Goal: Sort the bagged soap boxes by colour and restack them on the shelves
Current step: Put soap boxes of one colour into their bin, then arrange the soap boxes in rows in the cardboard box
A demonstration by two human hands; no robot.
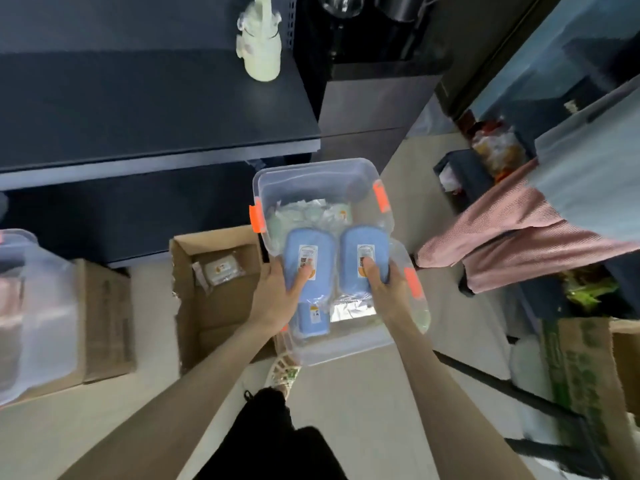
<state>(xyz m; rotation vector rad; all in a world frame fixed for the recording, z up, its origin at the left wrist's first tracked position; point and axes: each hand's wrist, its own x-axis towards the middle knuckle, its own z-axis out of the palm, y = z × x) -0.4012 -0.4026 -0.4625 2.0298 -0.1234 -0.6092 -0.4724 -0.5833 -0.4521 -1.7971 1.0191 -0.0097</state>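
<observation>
Left soap box [306,249], right soap box [360,249]: blue, clear-bagged, white labels, side by side over clear bin [311,173]. My left hand [277,296] grips one, right hand [388,289] other, thumbs on labels.

Clear glossy plastic bin [360,174], seemingly smooth

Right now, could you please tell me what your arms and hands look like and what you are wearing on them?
The left forearm and the right forearm are bare up to the picture's edge, with no sleeves in view. The left grip and the right grip are ungloved. I can make out no watch, bracelet or ring, though the picture is a little blurred.
</observation>
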